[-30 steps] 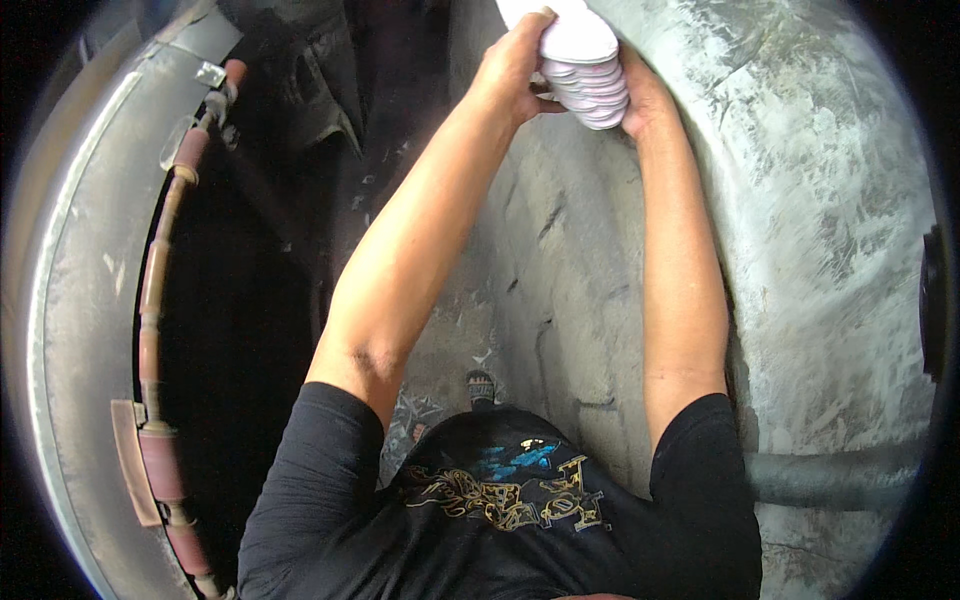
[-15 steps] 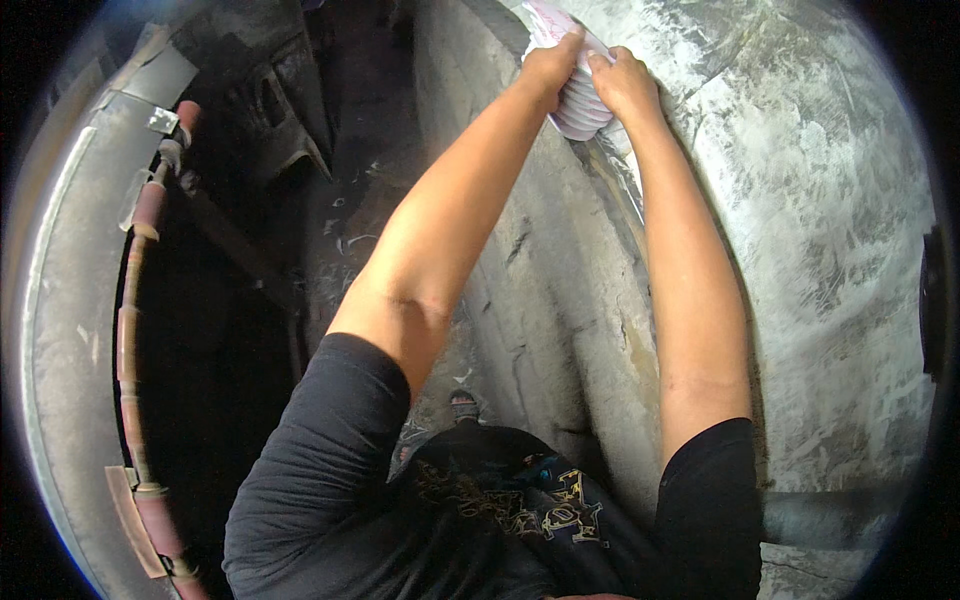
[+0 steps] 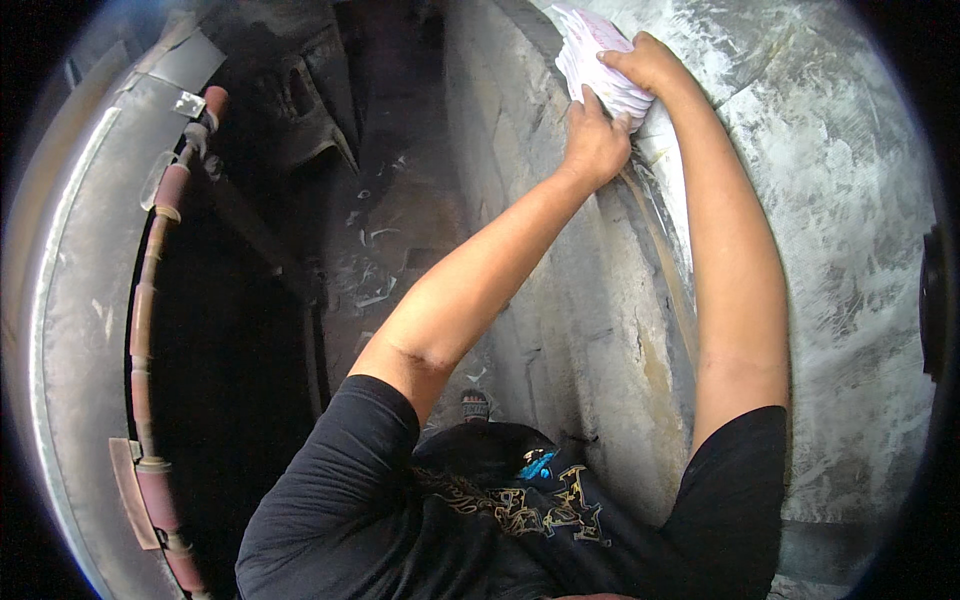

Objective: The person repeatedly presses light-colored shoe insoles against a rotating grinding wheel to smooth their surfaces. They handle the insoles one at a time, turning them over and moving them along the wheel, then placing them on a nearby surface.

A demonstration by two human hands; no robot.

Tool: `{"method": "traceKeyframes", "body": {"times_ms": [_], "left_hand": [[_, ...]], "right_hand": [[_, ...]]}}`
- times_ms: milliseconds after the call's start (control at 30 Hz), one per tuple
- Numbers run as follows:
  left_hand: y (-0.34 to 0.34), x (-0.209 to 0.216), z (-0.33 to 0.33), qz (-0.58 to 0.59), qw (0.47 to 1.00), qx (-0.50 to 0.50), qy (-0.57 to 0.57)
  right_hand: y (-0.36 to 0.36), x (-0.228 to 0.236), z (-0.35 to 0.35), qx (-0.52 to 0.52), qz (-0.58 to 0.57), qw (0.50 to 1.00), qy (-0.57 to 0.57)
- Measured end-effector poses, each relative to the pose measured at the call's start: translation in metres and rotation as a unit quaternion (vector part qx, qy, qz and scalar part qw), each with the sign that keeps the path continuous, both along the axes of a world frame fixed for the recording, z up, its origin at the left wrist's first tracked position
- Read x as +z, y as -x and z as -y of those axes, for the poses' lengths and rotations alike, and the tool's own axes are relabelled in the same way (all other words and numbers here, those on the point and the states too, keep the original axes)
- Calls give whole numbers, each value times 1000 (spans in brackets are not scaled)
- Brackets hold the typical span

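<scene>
A thick stack of thin white sheets with pinkish print (image 3: 597, 52) is held at the top of the view, over the edge of a pale grey surface. My right hand (image 3: 645, 68) grips the stack's right side, thumb on top and fingers behind. At the stack's lower end, my left hand (image 3: 598, 138) closes on the near edge, index finger stretched along the layered sheets. The sheets' edges are fanned into uneven steps. Whether the stack rests on the surface beneath is hidden by my hands.
The mottled grey-white surface (image 3: 830, 200) spreads along the right. Beside it runs a worn concrete ledge (image 3: 540, 250). A dark floor with scraps (image 3: 380, 240) lies left of that. At far left stands a curved metal frame (image 3: 80, 300) with a reddish roller rod (image 3: 141, 320).
My left hand has slid from the stack's upper left side down to its near end. The stack has turned and its sheets are fanned more loosely. The view has shifted slightly.
</scene>
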State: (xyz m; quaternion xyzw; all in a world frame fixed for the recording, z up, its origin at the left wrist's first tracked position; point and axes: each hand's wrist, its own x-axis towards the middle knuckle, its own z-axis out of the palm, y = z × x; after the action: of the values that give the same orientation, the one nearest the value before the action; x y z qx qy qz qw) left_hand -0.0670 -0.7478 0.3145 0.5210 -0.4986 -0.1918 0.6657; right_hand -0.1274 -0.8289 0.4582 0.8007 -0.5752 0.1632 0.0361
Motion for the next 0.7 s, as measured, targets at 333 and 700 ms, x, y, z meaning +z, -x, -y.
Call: {"method": "traceKeyframes", "body": {"times_ms": [333,700], "left_hand": [[-44,-20,-67,-8,993,-87,-74],[-166,-190,-465,-635,763,-74,92]], "right_hand": [[-42,15,-52,10,31,980,198],[-130,-202,-338,401,210,637,-624]]}}
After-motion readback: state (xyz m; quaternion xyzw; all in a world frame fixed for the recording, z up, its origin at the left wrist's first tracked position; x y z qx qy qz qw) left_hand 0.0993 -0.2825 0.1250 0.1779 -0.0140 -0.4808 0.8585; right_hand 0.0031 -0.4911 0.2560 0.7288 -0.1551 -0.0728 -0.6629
